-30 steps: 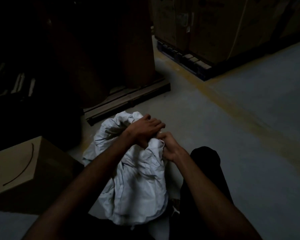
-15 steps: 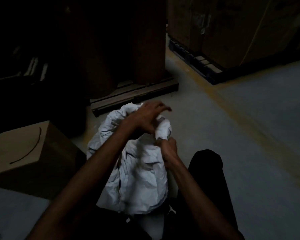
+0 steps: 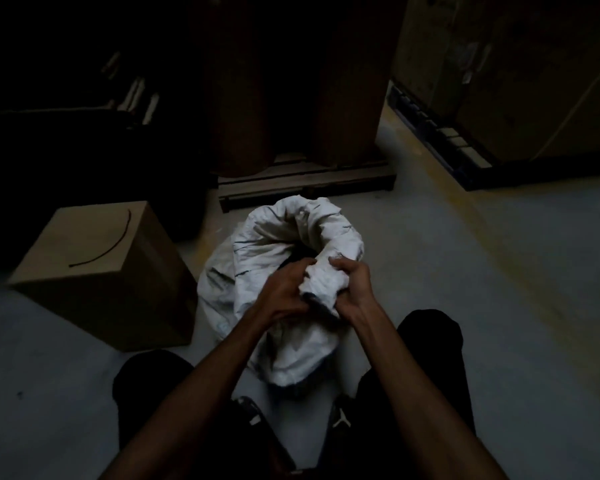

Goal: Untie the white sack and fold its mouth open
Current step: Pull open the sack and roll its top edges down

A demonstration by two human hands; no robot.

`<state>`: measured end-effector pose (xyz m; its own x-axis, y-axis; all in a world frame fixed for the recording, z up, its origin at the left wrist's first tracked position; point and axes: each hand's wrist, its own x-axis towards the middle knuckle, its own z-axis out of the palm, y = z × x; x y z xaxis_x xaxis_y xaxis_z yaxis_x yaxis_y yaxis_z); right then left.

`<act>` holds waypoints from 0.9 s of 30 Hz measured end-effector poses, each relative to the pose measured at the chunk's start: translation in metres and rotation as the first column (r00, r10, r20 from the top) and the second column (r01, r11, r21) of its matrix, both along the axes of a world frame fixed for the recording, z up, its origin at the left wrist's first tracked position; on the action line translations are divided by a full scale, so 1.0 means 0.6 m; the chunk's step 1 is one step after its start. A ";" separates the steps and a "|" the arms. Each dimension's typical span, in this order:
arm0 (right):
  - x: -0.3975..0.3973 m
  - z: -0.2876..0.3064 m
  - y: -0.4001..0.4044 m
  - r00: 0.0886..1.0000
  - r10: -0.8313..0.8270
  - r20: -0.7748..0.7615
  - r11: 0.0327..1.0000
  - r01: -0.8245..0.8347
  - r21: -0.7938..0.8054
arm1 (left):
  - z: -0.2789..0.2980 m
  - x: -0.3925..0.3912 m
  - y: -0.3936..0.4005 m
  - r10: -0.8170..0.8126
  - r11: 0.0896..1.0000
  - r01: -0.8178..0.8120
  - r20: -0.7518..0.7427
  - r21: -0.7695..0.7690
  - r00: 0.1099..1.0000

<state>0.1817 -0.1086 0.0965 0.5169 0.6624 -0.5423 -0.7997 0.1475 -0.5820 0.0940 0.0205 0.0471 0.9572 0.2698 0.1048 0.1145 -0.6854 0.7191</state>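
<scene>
The white sack [image 3: 264,258] stands on the grey floor between my knees. Its mouth is open, the rim rolled outward into a thick cuff around a dark opening. My left hand [image 3: 284,292] grips the near edge of that rim from the left. My right hand [image 3: 352,284] holds the same bunched stretch of rim from the right, thumb on top. Both hands almost touch, with a wad of white cloth between them. What lies inside the sack is too dark to make out.
A cardboard box [image 3: 97,265] stands close on the left. A wooden pallet [image 3: 305,183] with tall brown rolls lies just behind the sack. Another loaded pallet [image 3: 465,157] is at the back right. My dark-trousered legs and shoes flank the sack.
The sack's closed, bunched top has come open into a rolled rim. Both hands have dropped to the near edge of the mouth. The camera has shifted, so the sack sits more central.
</scene>
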 end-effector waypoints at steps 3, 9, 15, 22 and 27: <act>0.008 0.008 -0.019 0.946 0.116 0.303 0.966 -0.036 -0.256 | 0.004 0.006 0.022 -0.030 0.983 0.005 0.138 0.182 0.990; 0.033 -0.011 -0.058 -0.455 0.624 0.636 0.781 0.389 -0.488 | -0.002 0.013 0.051 -0.244 0.843 0.154 0.112 0.516 0.963; 0.036 -0.005 0.009 -0.694 0.686 0.219 0.573 0.329 -0.751 | 0.003 0.005 0.058 -0.219 0.800 0.195 -0.027 0.568 0.975; 0.032 -0.046 0.023 -0.724 0.638 0.264 0.724 0.446 -0.525 | -0.016 -0.071 0.028 0.265 0.964 -0.254 0.285 -0.075 0.921; 0.005 -0.083 0.010 -0.680 0.654 0.331 0.755 0.562 -0.338 | -0.035 -0.088 -0.043 0.566 0.020 -0.639 -0.518 -0.769 0.642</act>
